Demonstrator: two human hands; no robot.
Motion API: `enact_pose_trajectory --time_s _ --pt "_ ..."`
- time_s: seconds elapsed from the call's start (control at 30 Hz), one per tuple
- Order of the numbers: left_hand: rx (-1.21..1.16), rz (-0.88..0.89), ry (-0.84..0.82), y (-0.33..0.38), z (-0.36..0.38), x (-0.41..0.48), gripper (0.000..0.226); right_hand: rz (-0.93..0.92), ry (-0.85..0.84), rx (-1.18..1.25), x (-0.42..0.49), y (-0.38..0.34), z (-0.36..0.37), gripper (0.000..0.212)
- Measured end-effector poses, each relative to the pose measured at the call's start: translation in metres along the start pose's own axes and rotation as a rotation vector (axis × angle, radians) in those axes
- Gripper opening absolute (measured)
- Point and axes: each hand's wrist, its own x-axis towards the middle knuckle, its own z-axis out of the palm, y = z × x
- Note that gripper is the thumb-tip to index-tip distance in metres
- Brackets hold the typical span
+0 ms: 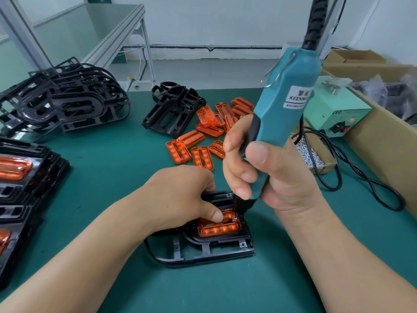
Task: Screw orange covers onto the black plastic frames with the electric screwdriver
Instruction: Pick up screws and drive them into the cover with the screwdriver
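Two bare forearms reach in from the bottom edge over a dark green bench mat (pixel 112 166). Between them lies a black plastic frame (pixel 203 249), flat on the mat, with a translucent orange rectangular cover (pixel 220 228) seated in its raised middle section. The left hand (pixel 180 195) steadies this frame: its thumb tip presses on the cover's top, and its fingers curl down over the frame's far edge, their tips hidden. The right hand (pixel 266 175) grips the lower body of a teal electric screwdriver (pixel 284 105), fingers wrapped round it, the tool nearly upright and leaning slightly right. Its black nose points down at a small silver screw (pixel 234 219) on the cover's right end.

Farther back, loose orange covers (pixel 198 143) lie scattered mid-table, beside a few bare black frames (pixel 173 109). A larger heap of bare frames (pixel 65 102) sits at the far left, and a stack of frames already fitted with covers (pixel 24 177) lies at the left edge. Right of the screwdriver, a small cardboard tray of silver screws (pixel 313 154) sits near a pale green power box (pixel 334 114).
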Motion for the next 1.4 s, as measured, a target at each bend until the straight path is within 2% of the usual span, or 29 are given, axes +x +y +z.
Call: enact_pose_trajectory --time_s 0.27,0.4,0.47,0.57,0.63,0.67,0.73,0.77,0.83,0.93,1.17,1.27,1.4 --pt "0.046 0.025 0.029 0.000 0.001 -0.002 0.050 -0.117 0.093 -0.074 0.000 -0.002 0.002 0.038" --pt "0.020 0.049 0.014 -0.008 0.000 0.001 0.058 -0.145 0.237 0.072 0.002 -0.002 -0.001 0.037" --pt "-0.080 0.071 -0.003 -0.013 -0.003 0.001 0.061 -0.177 0.336 0.145 0.003 -0.002 -0.005 0.031" --pt "-0.412 0.054 0.092 -0.022 -0.004 0.006 0.045 -0.211 0.509 0.221 0.003 -0.005 -0.012 0.030" --pt "-0.825 -0.034 0.170 -0.024 -0.007 0.011 0.029 -0.230 0.608 0.253 0.004 -0.006 -0.017 0.032" --pt "-1.112 -0.074 0.153 -0.024 -0.010 0.012 0.023 -0.235 0.646 0.271 0.004 -0.007 -0.019 0.032" --pt "-1.658 -0.085 0.055 -0.024 -0.016 0.012 0.035 -0.240 0.690 0.303 0.005 -0.007 -0.022 0.031" --pt "-1.841 -0.077 0.013 -0.024 -0.017 0.011 0.044 -0.241 0.703 0.312 0.006 -0.007 -0.022 0.030" --pt "-2.006 -0.043 -0.052 -0.024 -0.018 0.010 0.053 -0.240 0.717 0.308 0.006 -0.006 -0.021 0.028" --pt "-1.966 -0.022 -0.059 -0.019 -0.014 0.010 0.043 -0.238 0.710 0.291 0.005 -0.005 -0.021 0.026" --pt "-1.872 -0.090 0.054 -0.019 -0.009 0.013 0.020 -0.240 0.727 0.292 0.005 -0.002 -0.020 0.027" --pt "-1.846 -0.065 -0.020 -0.021 -0.011 0.009 0.026 -0.244 0.744 0.310 0.005 -0.002 -0.020 0.026" --pt "-1.594 0.005 -0.090 -0.018 -0.017 0.001 0.022 -0.269 0.749 0.324 0.004 -0.003 -0.022 0.025"
